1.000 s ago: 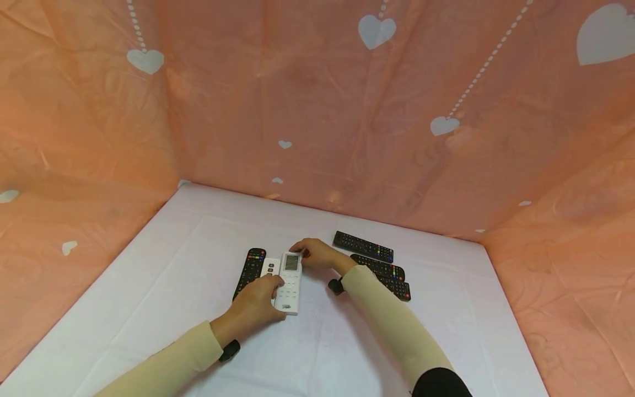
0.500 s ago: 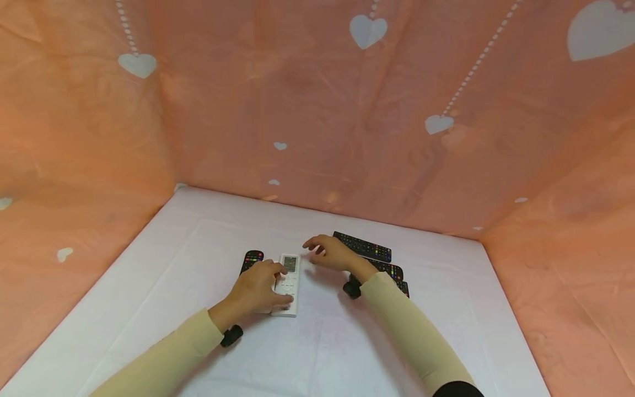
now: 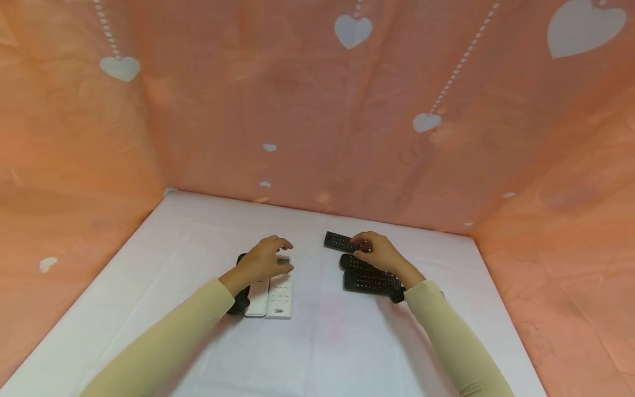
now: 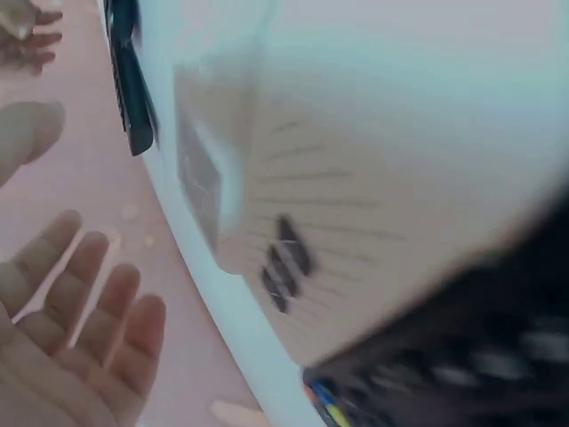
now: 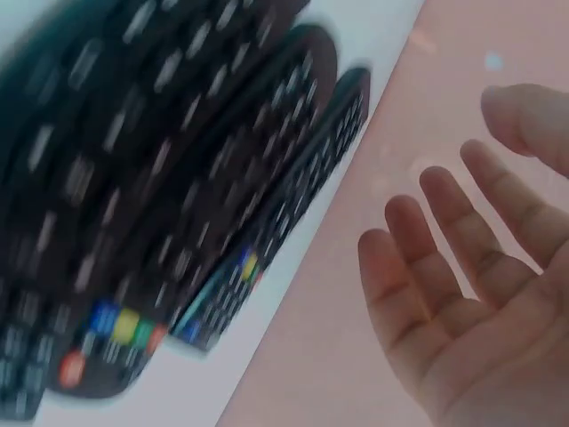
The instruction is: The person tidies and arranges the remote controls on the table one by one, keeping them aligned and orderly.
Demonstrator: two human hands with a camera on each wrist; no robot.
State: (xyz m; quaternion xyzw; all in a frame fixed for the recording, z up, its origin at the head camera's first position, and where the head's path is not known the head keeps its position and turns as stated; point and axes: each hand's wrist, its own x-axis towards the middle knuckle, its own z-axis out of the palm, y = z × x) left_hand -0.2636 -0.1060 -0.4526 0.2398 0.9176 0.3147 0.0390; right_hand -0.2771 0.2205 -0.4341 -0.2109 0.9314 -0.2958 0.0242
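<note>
My left hand [image 3: 263,258] hovers over the left group of remotes with its fingers apart, holding nothing. Beneath it lie a white remote with a small display [image 3: 279,298] and a plainer white remote [image 3: 257,300], side by side. A black remote [image 4: 427,365] lies along their left, mostly hidden by the hand and wrist in the head view. My right hand [image 3: 381,253], fingers extended in the right wrist view, is over the right group. That group is three black remotes: a far one [image 3: 339,241], a middle one [image 3: 358,263] and a near one [image 3: 367,282].
A white cloth [image 3: 317,342] covers the table, with a gap between the two groups. Orange fabric walls [image 3: 297,99] with white hearts stand at the back and both sides. Black wrist cameras [image 3: 239,303] sit on the wrists.
My right hand has left the white display remote and moved right, over the black remotes. My left hand has let go of the white remotes and risen up and away. The head view has shifted slightly.
</note>
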